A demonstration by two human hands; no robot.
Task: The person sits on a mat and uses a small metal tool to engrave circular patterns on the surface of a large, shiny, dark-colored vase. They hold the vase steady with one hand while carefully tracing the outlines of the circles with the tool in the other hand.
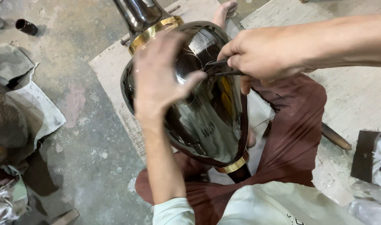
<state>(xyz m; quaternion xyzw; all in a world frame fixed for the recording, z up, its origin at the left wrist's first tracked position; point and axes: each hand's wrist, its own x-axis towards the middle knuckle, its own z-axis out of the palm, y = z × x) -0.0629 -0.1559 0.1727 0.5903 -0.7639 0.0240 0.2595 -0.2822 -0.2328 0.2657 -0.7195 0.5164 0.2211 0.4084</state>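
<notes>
1. A large dark polished metal vase [207, 125] lies on its side across the seated person's lap, at the centre of the view. Brass bands ring it at 12 o'clock near the neck and at 6 o'clock near the foot.
2. The left hand [161, 75] lies flat on the vase's upper flank, fingers spread and released, thumb pointing toward 3 o'clock; it grips nothing, only presses on the surface.
3. The right hand [261, 54], coming in from 3 o'clock, is clenched around a thin dark scribing tool [221, 68], whose tips touch the vase's surface.
4. Faint scribed circles [190, 62] show on the metal between the two hands.
5. A woven mat [115, 79] lies under the vase on the concrete floor [82, 137].
6. A small dark cylinder [26, 27] lies on the floor at 10 o'clock, well apart.
7. Crumpled cloth [36, 108] sits at 9 o'clock.
</notes>
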